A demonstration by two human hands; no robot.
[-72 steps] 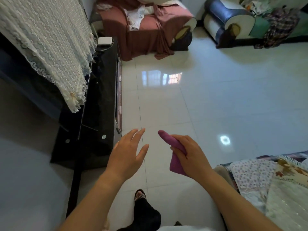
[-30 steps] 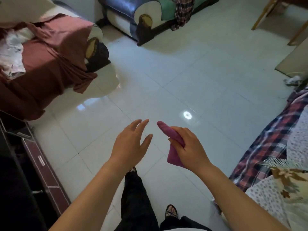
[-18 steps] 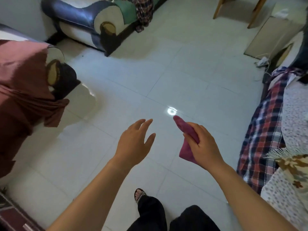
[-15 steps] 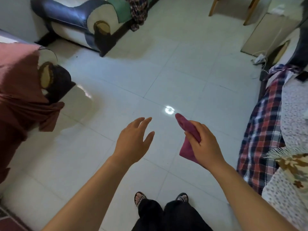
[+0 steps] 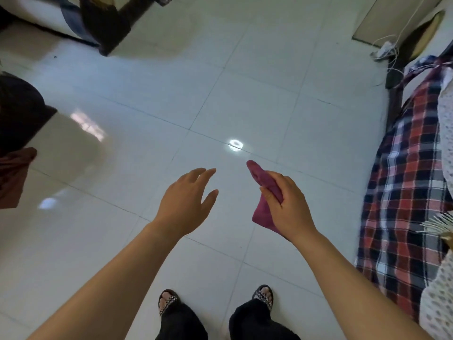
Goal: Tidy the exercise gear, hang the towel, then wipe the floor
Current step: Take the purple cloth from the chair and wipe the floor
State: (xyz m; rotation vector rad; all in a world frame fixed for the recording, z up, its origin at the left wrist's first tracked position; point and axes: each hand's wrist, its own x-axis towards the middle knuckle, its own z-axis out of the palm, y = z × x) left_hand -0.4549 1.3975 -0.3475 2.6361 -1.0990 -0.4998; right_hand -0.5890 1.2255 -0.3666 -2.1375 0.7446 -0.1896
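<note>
My right hand [image 5: 288, 202] grips a folded magenta cloth [image 5: 263, 195], one end poking up past the fingers and the rest hanging below the palm. My left hand [image 5: 187, 201] hovers beside it with relaxed, spread fingers and holds nothing. Both hands are held out above the glossy white tiled floor [image 5: 245, 94]. No exercise gear shows in this view.
A bed with a red, blue and white plaid blanket [image 5: 404, 197] runs along the right edge. A sofa's dark base [image 5: 107, 23] is at the top left, and a red-brown cover [image 5: 12, 177] hangs at the left edge. A power strip with cords [image 5: 384, 49] lies top right. My sandalled feet [image 5: 168, 300] stand below.
My view has swung from the black TV stand rightward and tipped down to the open floor. Both hands kept their pose, the right still gripping the cloth.
</note>
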